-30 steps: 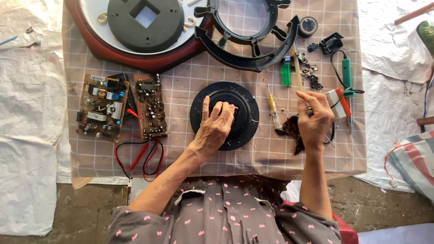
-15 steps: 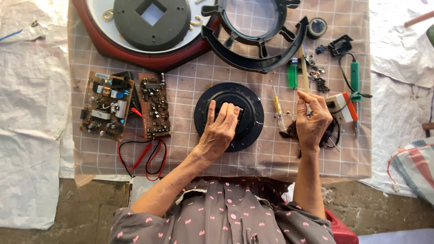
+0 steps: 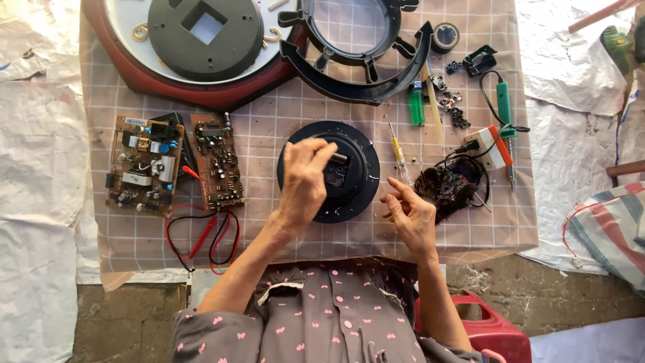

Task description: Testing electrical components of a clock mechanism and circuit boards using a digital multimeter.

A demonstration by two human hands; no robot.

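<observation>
Black round disc [image 3: 356, 195] on a beige checked cloth [image 3: 269, 134], green lighter [image 3: 417, 107].

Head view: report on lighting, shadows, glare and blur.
Head view: even, soft daylight, with only faint shadows under the hands; slight sheen on the round black plastic disc beneath the left hand; the right hand and the two brown circuit boards look sharp; no clear motion blur; frame edges bend slightly.

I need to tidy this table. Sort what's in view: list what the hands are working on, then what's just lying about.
In hand:
- left hand, its grip on a small dark cylinder
- black round disc beneath it
- right hand, open beside the disc

Lying about:
- two circuit boards
- red and black test leads
- green lighter
- yellow screwdriver
- soldering iron
- black ring frame
</observation>
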